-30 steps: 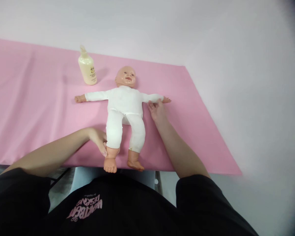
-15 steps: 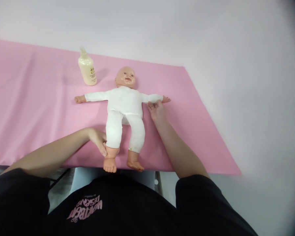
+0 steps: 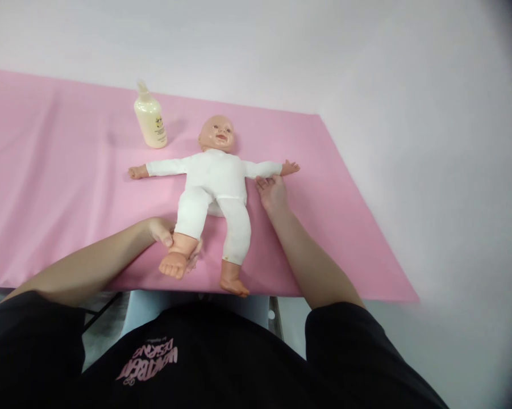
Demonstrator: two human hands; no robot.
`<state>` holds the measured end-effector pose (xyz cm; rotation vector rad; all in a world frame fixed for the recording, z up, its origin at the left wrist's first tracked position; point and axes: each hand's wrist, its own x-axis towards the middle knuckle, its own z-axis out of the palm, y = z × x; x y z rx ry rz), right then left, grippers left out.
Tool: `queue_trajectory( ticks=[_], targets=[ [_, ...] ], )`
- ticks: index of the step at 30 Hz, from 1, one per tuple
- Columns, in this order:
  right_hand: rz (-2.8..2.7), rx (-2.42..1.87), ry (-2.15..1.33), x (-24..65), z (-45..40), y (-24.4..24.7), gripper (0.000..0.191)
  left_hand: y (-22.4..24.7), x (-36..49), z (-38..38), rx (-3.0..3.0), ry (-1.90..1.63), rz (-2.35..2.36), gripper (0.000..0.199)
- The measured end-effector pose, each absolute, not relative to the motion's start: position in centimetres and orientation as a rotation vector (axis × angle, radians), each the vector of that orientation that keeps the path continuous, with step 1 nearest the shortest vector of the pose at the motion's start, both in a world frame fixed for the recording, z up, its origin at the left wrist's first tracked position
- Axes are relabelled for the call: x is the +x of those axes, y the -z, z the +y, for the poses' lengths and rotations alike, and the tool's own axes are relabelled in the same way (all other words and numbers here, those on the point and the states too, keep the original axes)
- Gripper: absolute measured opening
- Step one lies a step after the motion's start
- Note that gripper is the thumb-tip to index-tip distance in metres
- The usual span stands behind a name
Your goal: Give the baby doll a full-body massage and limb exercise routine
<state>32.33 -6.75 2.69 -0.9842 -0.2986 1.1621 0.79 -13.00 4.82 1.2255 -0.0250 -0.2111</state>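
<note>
A baby doll (image 3: pixel 215 176) with a bare head and white cloth body lies face up, arms spread wide. My left hand (image 3: pixel 160 229) is wrapped round its lower leg on the left. The thumb lies along the near side of the ankle, and fingertips show beyond it from beneath. That leg is raised and swung outward, its foot (image 3: pixel 173 265) pointing towards me. At the doll's outstretched arm on the right, my right hand (image 3: pixel 273 196) has its bent fingers against the underside of the white sleeve, gripping near the wrist. Part of those fingers is hidden by the sleeve.
A cream-coloured pump bottle (image 3: pixel 152 124) stands to the left of the doll's head. Pink cloth (image 3: pixel 76 170) covers the table, with creases on the left. The table's near edge runs just past the doll's feet, and a pale wall (image 3: pixel 256 51) rises behind.
My left hand has lifted the doll's leg and moved it outward to the left, its fingers now showing under the ankle. My right hand stays at the doll's arm.
</note>
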Motion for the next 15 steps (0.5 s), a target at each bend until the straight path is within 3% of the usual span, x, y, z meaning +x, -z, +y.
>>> queue_trajectory(
  ticks=[4,11,15],
  targets=[
    [-0.422,-0.974,-1.057,32.0,-7.0,-2.7,0.014,-4.4,0.9,-13.3,1.101,0.095,-0.009,0.054],
    [-0.724,-0.903,-0.910,30.9,-8.4,-3.2,0.030,-5.6,1.9,-13.7,0.954,-0.488,0.277,0.059],
    [-0.837,-0.935,-0.956,29.8,-9.6,-3.9,0.035,-6.0,2.3,-13.9,0.932,-0.579,0.307,0.058]
  ],
)
